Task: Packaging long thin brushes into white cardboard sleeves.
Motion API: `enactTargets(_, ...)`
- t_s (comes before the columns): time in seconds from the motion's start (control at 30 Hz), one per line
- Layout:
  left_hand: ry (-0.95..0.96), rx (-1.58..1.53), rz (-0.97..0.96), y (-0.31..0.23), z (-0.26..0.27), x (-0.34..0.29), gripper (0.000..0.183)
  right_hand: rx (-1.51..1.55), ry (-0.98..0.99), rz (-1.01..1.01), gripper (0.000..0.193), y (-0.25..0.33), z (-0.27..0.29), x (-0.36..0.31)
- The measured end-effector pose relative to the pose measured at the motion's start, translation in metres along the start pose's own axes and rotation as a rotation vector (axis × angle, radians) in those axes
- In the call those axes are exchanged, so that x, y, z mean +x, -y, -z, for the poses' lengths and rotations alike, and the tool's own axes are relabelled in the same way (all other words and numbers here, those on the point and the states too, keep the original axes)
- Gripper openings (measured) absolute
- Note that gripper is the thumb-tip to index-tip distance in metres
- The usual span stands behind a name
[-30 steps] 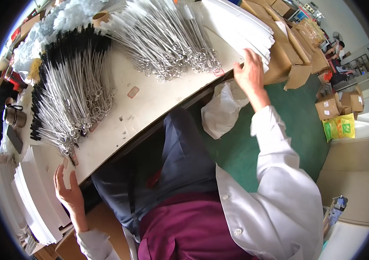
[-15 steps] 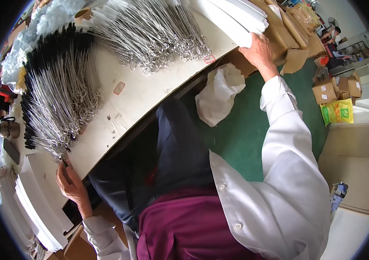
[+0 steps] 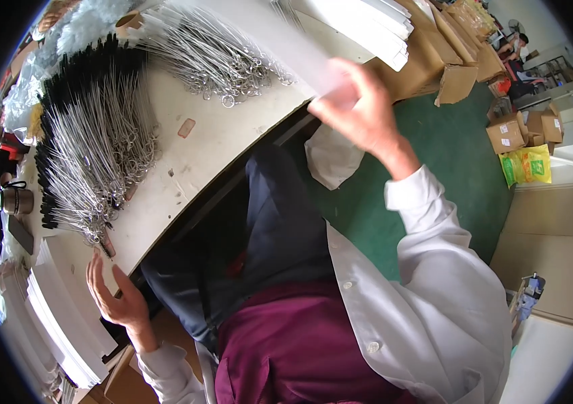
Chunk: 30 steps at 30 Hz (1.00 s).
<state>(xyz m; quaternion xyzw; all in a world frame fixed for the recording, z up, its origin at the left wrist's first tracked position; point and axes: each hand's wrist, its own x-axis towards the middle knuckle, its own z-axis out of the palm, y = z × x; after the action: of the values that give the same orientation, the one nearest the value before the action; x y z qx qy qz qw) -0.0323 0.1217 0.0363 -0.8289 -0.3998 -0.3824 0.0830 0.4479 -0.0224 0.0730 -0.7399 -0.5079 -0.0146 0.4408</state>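
Observation:
My right hand (image 3: 365,111) grips the near end of a long white paper strip (image 3: 280,44), blurred by motion, over the table's right part. The strip hides part of the bunch of wire brushes with pale bristles (image 3: 216,60). My left hand (image 3: 119,296) holds nothing, its fingers apart, just off the table's front edge. Its fingertips are close to the looped ends of a bunch of black-bristled wire brushes (image 3: 98,128). A small dark piece (image 3: 107,246) lies at those looped ends.
White strips (image 3: 367,23) are stacked at the far right beside open cardboard boxes (image 3: 428,50). Another white stack (image 3: 64,316) stands at the left. A metal cup (image 3: 15,198) sits on the left of the table (image 3: 185,161). A white bag (image 3: 332,158) hangs below its edge.
My right hand has moved left and toward me from the far right stack, bringing a white strip across the pale brushes. My left hand has drawn back slightly and its fingers have spread.

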Motion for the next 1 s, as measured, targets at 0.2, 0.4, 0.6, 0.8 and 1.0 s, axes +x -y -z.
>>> enactTargets(0.2,0.414,-0.238,-0.285,-0.109,0.025,0.033,0.061,0.209,0.452,0.397,0.063,0.074,-0.065,-0.049)
enactTargets(0.4,0.665,-0.211,-0.268,-0.116,-0.002,0.032,0.076,0.171,0.624,0.576,0.059,0.104,-0.105,-0.081)
enactTargets(0.6,0.759,-0.165,-0.235,-0.114,-0.003,0.019,0.076,0.163,0.629,0.606,0.056,0.105,-0.122,-0.097)
enactTargets(0.8,0.747,-0.115,-0.172,-0.106,0.004,0.019,0.072,0.431,0.538,0.323,0.048,0.099,-0.116,-0.098)
enactTargets(1.0,0.784,-0.088,-0.146,-0.119,0.005,0.018,0.074,0.746,0.486,-0.036,0.036,0.096,-0.129,-0.116)
